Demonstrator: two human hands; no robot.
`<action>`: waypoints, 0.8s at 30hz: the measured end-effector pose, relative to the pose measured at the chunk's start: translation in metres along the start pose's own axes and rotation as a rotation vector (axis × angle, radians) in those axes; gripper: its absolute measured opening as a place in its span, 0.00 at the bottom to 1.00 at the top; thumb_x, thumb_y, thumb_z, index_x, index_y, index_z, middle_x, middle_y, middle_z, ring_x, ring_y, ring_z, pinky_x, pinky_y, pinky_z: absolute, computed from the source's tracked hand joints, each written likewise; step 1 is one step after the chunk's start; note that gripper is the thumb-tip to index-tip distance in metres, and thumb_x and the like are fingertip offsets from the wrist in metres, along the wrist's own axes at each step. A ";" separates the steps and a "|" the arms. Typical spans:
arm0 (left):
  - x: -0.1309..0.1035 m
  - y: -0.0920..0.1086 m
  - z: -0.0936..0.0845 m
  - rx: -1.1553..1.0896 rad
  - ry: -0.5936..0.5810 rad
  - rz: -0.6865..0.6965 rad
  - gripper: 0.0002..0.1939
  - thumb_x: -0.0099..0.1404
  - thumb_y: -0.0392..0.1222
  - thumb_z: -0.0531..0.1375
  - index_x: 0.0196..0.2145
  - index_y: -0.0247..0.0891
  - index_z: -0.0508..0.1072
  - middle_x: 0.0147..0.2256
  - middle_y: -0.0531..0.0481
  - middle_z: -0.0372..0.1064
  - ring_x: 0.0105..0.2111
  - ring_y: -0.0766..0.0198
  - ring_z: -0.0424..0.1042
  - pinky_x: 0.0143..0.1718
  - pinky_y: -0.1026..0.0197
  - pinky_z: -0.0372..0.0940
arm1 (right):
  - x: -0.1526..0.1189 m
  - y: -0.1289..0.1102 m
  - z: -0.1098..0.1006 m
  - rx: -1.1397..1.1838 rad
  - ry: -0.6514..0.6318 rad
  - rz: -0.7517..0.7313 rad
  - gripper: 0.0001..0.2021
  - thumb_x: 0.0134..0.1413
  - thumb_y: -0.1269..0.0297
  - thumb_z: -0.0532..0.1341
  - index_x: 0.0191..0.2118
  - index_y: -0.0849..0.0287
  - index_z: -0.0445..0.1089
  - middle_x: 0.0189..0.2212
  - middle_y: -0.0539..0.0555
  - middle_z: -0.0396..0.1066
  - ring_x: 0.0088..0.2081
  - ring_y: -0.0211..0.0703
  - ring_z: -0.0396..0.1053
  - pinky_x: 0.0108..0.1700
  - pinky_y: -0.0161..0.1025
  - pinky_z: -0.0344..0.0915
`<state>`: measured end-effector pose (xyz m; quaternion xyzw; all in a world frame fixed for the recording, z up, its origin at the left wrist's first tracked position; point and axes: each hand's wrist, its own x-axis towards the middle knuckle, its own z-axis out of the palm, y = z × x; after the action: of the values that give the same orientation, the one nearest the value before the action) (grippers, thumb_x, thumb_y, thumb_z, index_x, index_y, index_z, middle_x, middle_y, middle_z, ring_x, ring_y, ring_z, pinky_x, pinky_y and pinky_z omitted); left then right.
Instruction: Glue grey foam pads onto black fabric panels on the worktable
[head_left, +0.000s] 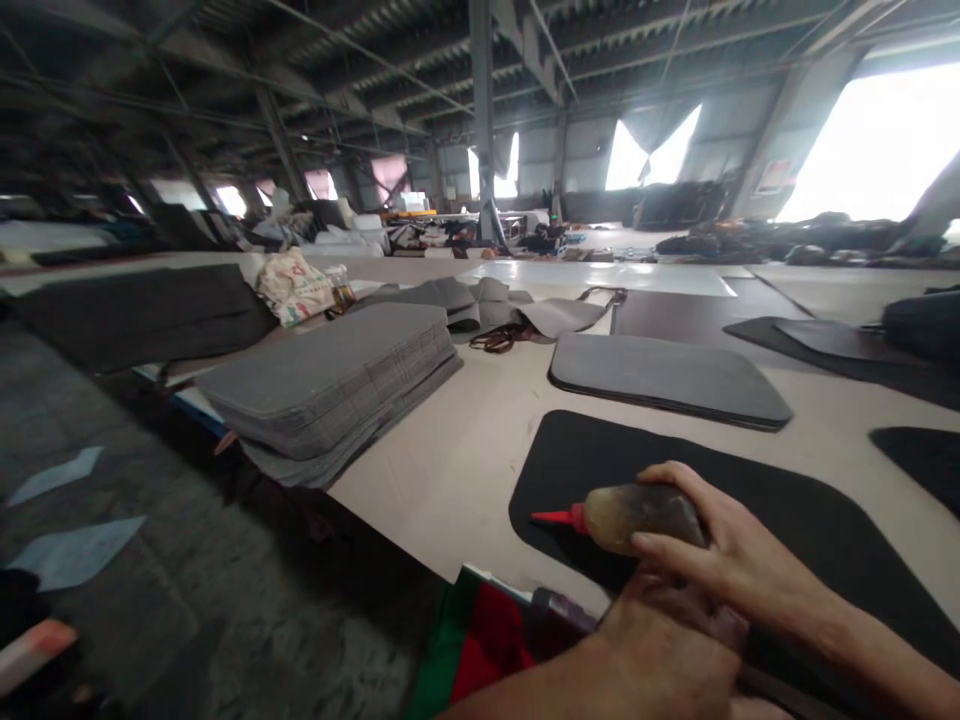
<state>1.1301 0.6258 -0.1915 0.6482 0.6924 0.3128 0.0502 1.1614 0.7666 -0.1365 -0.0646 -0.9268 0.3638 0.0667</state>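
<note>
My right hand (705, 530) is wrapped round a squeeze bottle (637, 515) with a yellowish-brown, stained body. Its long red nozzle points left, above a black rounded mat (577, 450) lying on the table. My left hand (660, 640) is just below the bottle, close to my right wrist and over the mat's near side. Its fingers are blurred and mostly hidden, so what they hold, if anything, does not show. Behind the black mat lies a low stack of grey rounded mats (660, 375).
A tall stack of grey mats (337, 365) stands along the table's left edge. Beyond it are a printed cloth bag (294, 287), crumpled grey sheets (487, 305) and brown straps (499, 338). Green and red cloth (480, 640) hangs at the near edge. Papers (79, 550) lie on the floor.
</note>
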 end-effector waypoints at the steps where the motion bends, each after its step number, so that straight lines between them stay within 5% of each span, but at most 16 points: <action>1: 0.000 0.000 0.000 -0.016 0.007 -0.002 0.40 0.70 0.58 0.56 0.71 0.46 0.44 0.66 0.49 0.55 0.61 0.48 0.62 0.58 0.51 0.64 | 0.001 -0.002 0.000 -0.011 -0.002 -0.031 0.23 0.54 0.48 0.64 0.50 0.54 0.61 0.42 0.51 0.69 0.41 0.46 0.70 0.43 0.42 0.68; 9: -0.002 0.003 0.001 0.026 0.006 -0.053 0.43 0.67 0.62 0.59 0.71 0.49 0.45 0.67 0.46 0.54 0.65 0.41 0.55 0.60 0.39 0.60 | 0.011 -0.006 0.000 -0.019 -0.030 -0.163 0.19 0.58 0.51 0.62 0.49 0.55 0.63 0.43 0.53 0.66 0.42 0.47 0.67 0.44 0.44 0.66; 15: -0.003 0.004 -0.003 -0.064 -0.058 -0.087 0.36 0.68 0.63 0.57 0.65 0.39 0.61 0.69 0.45 0.51 0.67 0.41 0.51 0.64 0.37 0.54 | 0.021 -0.008 0.000 -0.060 -0.036 -0.212 0.18 0.59 0.50 0.62 0.49 0.56 0.65 0.42 0.52 0.66 0.41 0.46 0.67 0.43 0.44 0.65; 24: 0.001 0.000 0.003 -0.057 -0.108 -0.109 0.35 0.67 0.65 0.57 0.59 0.33 0.67 0.67 0.36 0.52 0.68 0.39 0.47 0.65 0.31 0.49 | 0.029 -0.013 0.000 -0.117 -0.057 -0.322 0.14 0.62 0.53 0.61 0.48 0.55 0.64 0.42 0.53 0.65 0.41 0.46 0.66 0.43 0.43 0.64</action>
<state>1.1315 0.6275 -0.1936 0.6238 0.7136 0.2939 0.1230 1.1321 0.7619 -0.1252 0.0914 -0.9463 0.2954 0.0941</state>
